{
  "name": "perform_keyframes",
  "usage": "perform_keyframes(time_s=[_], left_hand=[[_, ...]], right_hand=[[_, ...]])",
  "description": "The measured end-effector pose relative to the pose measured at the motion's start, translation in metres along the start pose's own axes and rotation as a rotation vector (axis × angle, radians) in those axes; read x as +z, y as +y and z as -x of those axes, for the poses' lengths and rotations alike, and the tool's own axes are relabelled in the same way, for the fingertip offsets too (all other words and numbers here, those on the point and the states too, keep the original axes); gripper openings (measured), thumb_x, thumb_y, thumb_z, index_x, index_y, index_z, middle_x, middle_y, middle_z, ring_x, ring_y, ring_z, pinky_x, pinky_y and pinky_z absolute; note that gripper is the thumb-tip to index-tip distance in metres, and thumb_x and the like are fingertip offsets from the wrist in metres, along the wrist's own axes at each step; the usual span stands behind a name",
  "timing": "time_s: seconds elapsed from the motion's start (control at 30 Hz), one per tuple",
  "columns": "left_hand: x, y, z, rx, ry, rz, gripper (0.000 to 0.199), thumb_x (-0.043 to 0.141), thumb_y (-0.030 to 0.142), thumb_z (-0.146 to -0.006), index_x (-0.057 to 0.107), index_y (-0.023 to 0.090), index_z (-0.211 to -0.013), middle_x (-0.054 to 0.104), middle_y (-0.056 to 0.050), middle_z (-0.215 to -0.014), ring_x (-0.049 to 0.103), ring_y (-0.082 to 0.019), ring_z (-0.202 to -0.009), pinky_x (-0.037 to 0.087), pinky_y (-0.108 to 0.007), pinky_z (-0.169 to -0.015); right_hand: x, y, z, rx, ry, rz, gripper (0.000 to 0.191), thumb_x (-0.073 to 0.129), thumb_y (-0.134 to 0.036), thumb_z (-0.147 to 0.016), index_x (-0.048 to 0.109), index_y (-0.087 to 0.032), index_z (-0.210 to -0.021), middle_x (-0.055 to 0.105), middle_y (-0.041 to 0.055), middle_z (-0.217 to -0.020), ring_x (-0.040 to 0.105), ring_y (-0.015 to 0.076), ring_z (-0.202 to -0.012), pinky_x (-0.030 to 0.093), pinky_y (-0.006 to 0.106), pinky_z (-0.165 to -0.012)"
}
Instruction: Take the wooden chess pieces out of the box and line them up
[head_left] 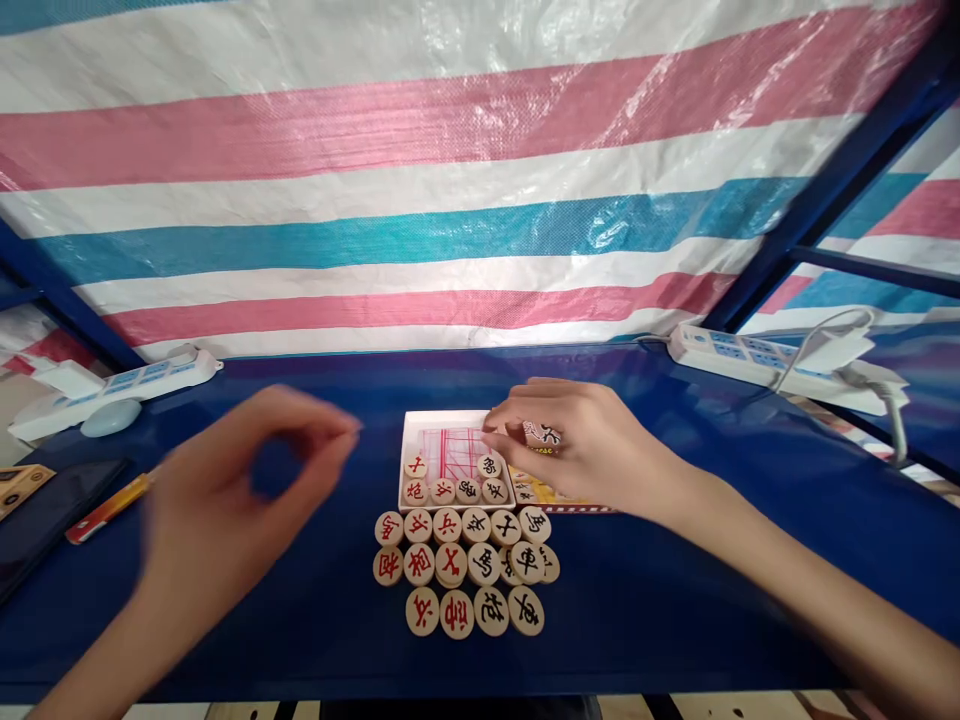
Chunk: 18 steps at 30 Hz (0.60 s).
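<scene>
Bare hands (581, 440) (the left one blurred) and slender, bare forearms (795, 570).

Observed: glossy dark-blue tabletop (322, 640), spanning most of the view's width. Logged at center: shallow white open box (412, 430), with printed xiangqi box cover (551, 490) just beside it on the right, partly hidden. Noted on the near side of the box: round xiangqi pieces (456, 613) in three rows, red-lettered at left, black-lettered at right, some stacked in the middle row. Found at far left: white power strip (161, 378), with pale mouse-like object (111, 418) just before it; nearer, dark flat device (45, 530) and yellow-and-red pen-like stick (109, 510), partly hidden. Recorded at far right: second white power strip (739, 350), with plugs inserted.
</scene>
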<state>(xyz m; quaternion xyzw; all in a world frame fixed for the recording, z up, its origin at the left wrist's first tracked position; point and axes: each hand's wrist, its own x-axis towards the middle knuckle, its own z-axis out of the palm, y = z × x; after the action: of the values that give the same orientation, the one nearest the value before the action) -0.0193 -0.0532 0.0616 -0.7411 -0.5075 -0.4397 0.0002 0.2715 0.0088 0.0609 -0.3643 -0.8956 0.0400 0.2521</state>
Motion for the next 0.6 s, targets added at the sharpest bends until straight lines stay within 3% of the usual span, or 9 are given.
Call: perform_keyframes(time_s=[0.07,0.17,0.23,0.33,0.6], left_hand=[[0.026,-0.009,-0.026,0.089,-0.173,0.063,0.008,0.064,0.028,-0.092,0.068,0.022,-0.095,0.068,0.000,-0.094,0.062,-0.014,-0.084,0.050,-0.026,-0.072],[0.060,-0.030,-0.045,0.207,-0.226,0.079,0.008,0.063,0.025,-0.092,0.068,0.023,-0.088,0.069,0.002,-0.089,0.061,-0.014,-0.086,0.048,-0.029,-0.079],[0.071,-0.042,-0.043,0.223,-0.275,0.042,0.007,0.063,0.025,-0.092,0.069,0.024,-0.089,0.069,0.002,-0.091,0.060,-0.015,-0.090,0.047,-0.030,-0.082],[0.072,-0.051,-0.030,0.206,-0.377,0.028,0.005,0.065,0.028,-0.090,0.068,0.026,-0.092,0.069,0.002,-0.099,0.058,-0.017,-0.098,0.047,-0.032,-0.086],[0.067,-0.037,-0.021,0.079,-0.548,-0.014,0.019,0.070,0.042,-0.081,0.065,0.030,-0.095,0.060,0.004,-0.125,0.053,-0.023,-0.119,0.047,-0.039,-0.093]], right_hand=[[0.011,0.012,-0.006,0.020,-0.035,0.026,0.012,0.060,-0.026,-0.089,0.072,-0.024,-0.088,0.069,-0.0013,-0.077,0.058,0.0123,-0.065,0.039,0.027,-0.061],[0.025,0.021,0.001,0.029,-0.026,0.028,0.013,0.058,-0.023,-0.088,0.072,-0.024,-0.088,0.070,-0.0019,-0.079,0.058,0.0111,-0.062,0.036,0.026,-0.058],[0.028,0.021,0.009,0.020,-0.022,0.027,0.013,0.059,-0.024,-0.088,0.072,-0.025,-0.089,0.069,-0.0028,-0.079,0.057,0.0105,-0.062,0.034,0.026,-0.056],[0.027,0.016,0.015,0.030,-0.020,0.014,0.012,0.061,-0.024,-0.086,0.072,-0.027,-0.091,0.067,-0.0042,-0.074,0.053,0.0092,-0.057,0.031,0.026,-0.054],[0.029,0.009,0.012,0.058,-0.107,0.032,0.014,0.062,-0.021,-0.084,0.073,-0.028,-0.089,0.062,-0.0036,-0.066,0.049,0.0107,-0.057,0.026,0.027,-0.052]])
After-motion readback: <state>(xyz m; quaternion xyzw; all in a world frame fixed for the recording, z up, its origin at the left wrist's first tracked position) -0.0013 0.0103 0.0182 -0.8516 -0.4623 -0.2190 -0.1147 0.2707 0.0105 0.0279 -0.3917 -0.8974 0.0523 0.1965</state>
